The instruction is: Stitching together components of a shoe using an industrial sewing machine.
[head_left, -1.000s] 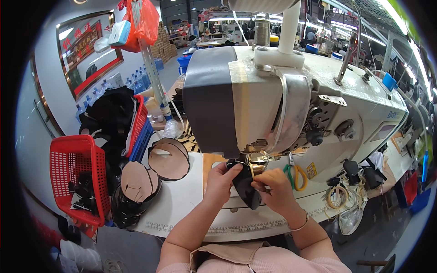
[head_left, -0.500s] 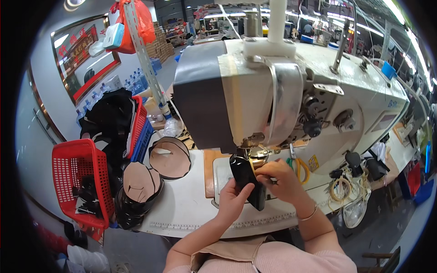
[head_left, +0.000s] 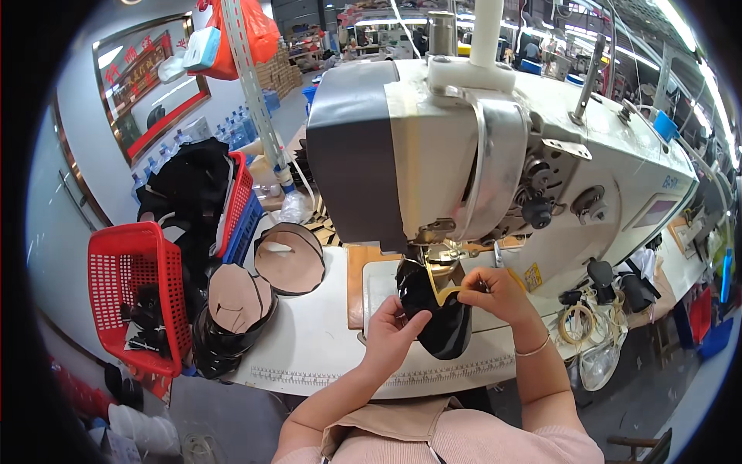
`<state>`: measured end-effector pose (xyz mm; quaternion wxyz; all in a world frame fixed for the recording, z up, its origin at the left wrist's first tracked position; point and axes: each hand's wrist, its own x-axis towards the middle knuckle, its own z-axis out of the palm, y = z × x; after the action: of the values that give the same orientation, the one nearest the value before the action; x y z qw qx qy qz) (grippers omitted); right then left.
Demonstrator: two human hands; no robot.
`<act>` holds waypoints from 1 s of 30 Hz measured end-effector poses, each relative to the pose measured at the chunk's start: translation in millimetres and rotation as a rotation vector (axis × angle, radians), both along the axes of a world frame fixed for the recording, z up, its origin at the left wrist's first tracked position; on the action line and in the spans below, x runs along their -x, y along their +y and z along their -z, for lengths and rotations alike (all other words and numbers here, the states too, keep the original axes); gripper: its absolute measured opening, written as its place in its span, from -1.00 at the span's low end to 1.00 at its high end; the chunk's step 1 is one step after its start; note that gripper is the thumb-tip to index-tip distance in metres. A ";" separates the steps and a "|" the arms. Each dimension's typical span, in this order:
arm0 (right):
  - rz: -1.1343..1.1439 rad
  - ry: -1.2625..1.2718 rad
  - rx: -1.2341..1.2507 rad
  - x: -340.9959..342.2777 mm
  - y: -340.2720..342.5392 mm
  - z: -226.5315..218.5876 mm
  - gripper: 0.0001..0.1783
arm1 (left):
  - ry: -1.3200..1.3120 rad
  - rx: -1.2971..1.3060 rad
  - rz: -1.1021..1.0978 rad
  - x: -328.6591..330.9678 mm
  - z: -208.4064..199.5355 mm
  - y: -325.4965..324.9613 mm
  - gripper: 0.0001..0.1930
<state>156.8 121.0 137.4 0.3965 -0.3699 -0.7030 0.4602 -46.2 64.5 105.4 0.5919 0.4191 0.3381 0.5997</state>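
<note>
A glossy black shoe upper [head_left: 447, 334] lies under the needle area of a large white and grey sewing machine [head_left: 437, 155]. Along its opening runs a yellow edge strip [head_left: 445, 295]. My left hand [head_left: 390, 334] grips the upper's left side, thumb on top and fingers partly hidden. On the right, my right hand [head_left: 498, 295] pinches the strip at the upper's edge between thumb and fingertips. The machine head partly covers the far end of the upper.
Stacked black uppers with beige linings [head_left: 239, 301] stand left on the white table [head_left: 309, 340]. Beyond them are a red basket [head_left: 174, 309] of black scraps and a heap of black material [head_left: 185, 185]. A cord bundle [head_left: 580, 325] lies right.
The shoe upper has turned and spread wider, showing more of its yellow edge. My right hand has shifted right, from near the needle to the edge strip. The view has shifted slightly.
</note>
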 end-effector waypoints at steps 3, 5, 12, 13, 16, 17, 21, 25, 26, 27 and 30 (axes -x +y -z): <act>0.001 0.048 0.044 2.4 5.7 2.7 -0.88 | 0.015 0.010 -0.018 1.2 0.9 6.2 -0.83; 0.019 0.051 0.056 6.8 5.5 -1.5 -0.87 | -0.013 -0.004 -0.033 3.8 -1.9 14.1 -0.83; 0.111 0.121 0.102 10.5 9.7 -0.8 -0.87 | -0.089 0.059 0.009 7.8 -15.2 26.1 -0.83; 0.119 0.150 0.129 11.5 9.3 -0.5 -0.86 | -0.088 0.059 0.006 8.5 -14.9 28.6 -0.83; 0.162 0.165 0.014 16.7 17.8 3.3 -0.81 | -0.072 0.051 -0.013 12.3 -20.2 39.3 -0.83; 0.164 0.165 0.013 18.6 17.1 2.3 -0.81 | -0.073 0.050 -0.011 13.2 -21.3 41.5 -0.83; 0.220 0.190 -0.001 19.7 18.4 6.1 -0.77 | -0.087 0.061 0.010 15.7 -19.1 49.8 -0.82; 0.291 0.098 -0.066 25.2 18.2 1.6 -0.78 | -0.070 0.050 -0.001 18.3 -25.8 54.3 -0.81; 0.289 0.096 -0.064 24.7 19.2 4.8 -0.78 | -0.065 0.057 0.026 20.0 -23.5 55.7 -0.80; 0.338 0.144 -0.087 23.3 20.6 10.5 -0.80 | -0.066 0.058 0.024 18.8 -22.3 54.4 -0.80; 0.364 0.374 -0.095 27.4 16.3 11.0 -0.82 | -0.035 0.026 -0.038 9.3 -19.7 47.9 -0.75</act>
<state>129.4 137.3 126.4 0.6125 -0.3797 -0.5604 0.4082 -55.5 112.4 125.1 0.5915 0.3943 0.3437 0.6137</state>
